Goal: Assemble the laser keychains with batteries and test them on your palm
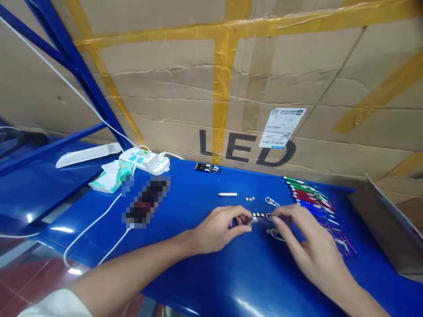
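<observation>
Both my hands rest on a blue table (205,268). My left hand (220,229) has its fingers curled, pinching a small silver piece (254,221) at its fingertips. My right hand (306,240) is closed in a pinch beside it, its fingertips at a row of small silver button cells (259,215). A silver metal tube (227,194), a few more cells (250,199) and a wire clip (271,201) lie just beyond my hands. A row of coloured keychain pen lights (312,200) lies to the right.
A white power strip (145,160) with cables, a tissue pack (109,178), a blurred dark object (145,201) and black pen lights (207,167) lie at the back left. Taped cardboard boxes (231,79) marked LED stand behind. An open carton (390,220) is at the right.
</observation>
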The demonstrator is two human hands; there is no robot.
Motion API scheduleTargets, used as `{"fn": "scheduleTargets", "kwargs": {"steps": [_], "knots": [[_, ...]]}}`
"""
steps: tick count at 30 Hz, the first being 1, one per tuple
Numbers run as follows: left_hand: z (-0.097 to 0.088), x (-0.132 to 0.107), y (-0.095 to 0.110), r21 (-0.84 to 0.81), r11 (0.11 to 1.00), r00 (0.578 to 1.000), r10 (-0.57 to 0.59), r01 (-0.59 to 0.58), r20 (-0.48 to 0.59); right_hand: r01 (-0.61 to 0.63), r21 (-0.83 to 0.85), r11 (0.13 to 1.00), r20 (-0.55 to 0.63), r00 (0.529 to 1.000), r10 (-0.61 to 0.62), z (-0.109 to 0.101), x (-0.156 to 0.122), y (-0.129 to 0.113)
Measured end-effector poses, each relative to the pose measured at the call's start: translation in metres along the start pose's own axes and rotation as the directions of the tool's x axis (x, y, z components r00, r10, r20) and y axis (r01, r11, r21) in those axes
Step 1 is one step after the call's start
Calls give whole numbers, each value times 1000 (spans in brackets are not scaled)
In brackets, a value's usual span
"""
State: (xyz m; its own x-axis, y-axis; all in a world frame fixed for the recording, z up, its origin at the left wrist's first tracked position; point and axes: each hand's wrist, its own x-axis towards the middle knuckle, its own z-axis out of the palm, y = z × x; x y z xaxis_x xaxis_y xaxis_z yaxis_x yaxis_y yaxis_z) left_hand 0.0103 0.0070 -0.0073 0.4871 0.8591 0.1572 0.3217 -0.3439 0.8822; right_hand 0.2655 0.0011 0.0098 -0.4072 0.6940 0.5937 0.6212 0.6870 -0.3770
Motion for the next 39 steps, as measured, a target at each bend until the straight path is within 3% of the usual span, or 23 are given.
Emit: {"fn": "scheduleTargets", "kwargs": {"steps": [2, 4, 8, 13, 19, 23, 31, 39], "knots": [[-1, 0, 1, 7, 1000, 1000, -9, 9, -9, 2, -85, 996, 39, 999, 2, -3, 0, 9], [-1, -1, 2, 10, 1000, 1000, -8, 8, -17, 56, -140, 989, 154, 988, -35, -6, -2, 17], [-2, -2, 2, 20, 1000, 999, -6, 7, -31, 126, -111, 986, 323, 943, -85, -5, -5, 22], [-2, -1, 2, 9, 1000, 1000, 2, -1, -24, 151, -80, 985, 314, 942, -119, 2, -10, 23], [-2, -1, 2, -3, 1000, 1000, 10, -11, -22, 79, -125, 989, 376, 926, -26, 7, -17, 24], [-2, -2, 2, -2, 1000, 1000, 17, -17, -19, 33, -122, 992, 354, 935, 13, 8, -14, 18], [-2, -3, -1, 5, 1000, 1000, 31, -31, -6, -90, 10, 996, 128, 988, 88, 5, -6, 1], [-2, -5, -2, 10, 999, 1000, 31, -31, 2, -143, 35, 989, 110, 984, 139, 13, -9, -1]]}}
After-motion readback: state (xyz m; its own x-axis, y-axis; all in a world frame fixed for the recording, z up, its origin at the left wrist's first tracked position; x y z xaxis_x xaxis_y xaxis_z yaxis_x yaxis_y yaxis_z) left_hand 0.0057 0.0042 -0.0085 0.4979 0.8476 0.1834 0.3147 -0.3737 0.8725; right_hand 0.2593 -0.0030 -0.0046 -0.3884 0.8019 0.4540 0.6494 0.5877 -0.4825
